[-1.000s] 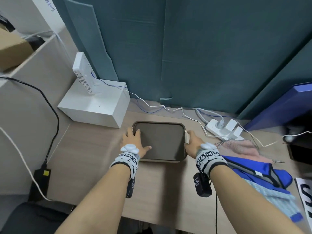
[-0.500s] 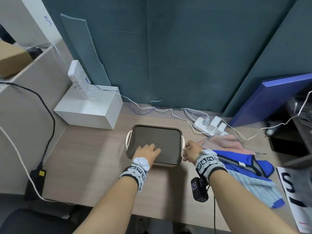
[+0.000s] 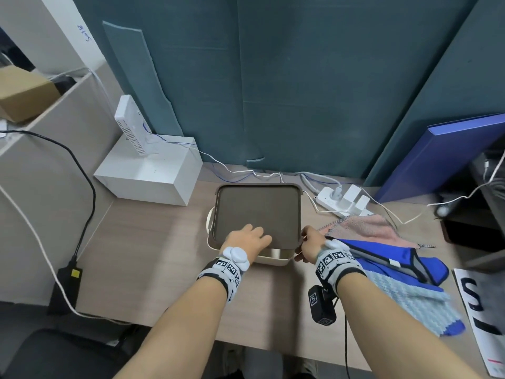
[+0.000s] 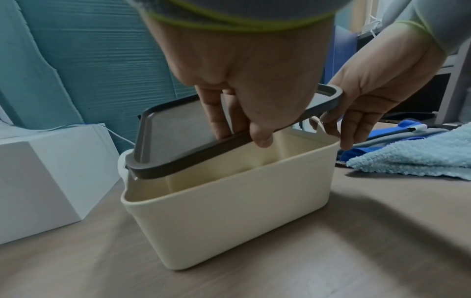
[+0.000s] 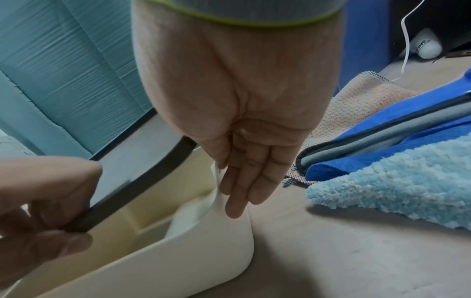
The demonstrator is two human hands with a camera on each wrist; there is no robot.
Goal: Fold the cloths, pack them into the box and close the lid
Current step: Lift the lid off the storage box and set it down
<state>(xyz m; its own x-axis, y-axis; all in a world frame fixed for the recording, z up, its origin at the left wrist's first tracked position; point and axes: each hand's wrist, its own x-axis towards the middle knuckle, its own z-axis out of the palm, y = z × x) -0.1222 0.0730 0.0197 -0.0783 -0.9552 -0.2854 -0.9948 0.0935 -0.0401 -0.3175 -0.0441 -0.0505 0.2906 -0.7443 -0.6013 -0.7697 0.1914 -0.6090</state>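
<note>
Lifting now at its near edge, where half a second ago lying flat and shut: the grey lid (image 3: 257, 212), tilting up over the cream box (image 3: 272, 259) at centre frame on the wooden desk (image 3: 153, 250), with a strip of the box's front wall newly showing beneath. Pinching that near lid edge, thumb under and fingers on top: the left hand (image 3: 247, 239), gripping the rim. Resting just right of it with straight fingers against the box's right-hand handle, holding nothing: the right hand (image 3: 310, 243). Lying unfolded at right of frame, well outside the box: the pink cloth (image 3: 363, 228), blue cloth (image 3: 388, 255) and pale-blue cloth (image 3: 404, 296). Showing only in the left-wrist view: the bare cream interior under the raised lid (image 4: 183, 153) and the thumb (image 4: 262, 135) hooking the rim. Showing only in the right-wrist view: fingertips (image 5: 237, 205) pressing the handle flange.
</note>
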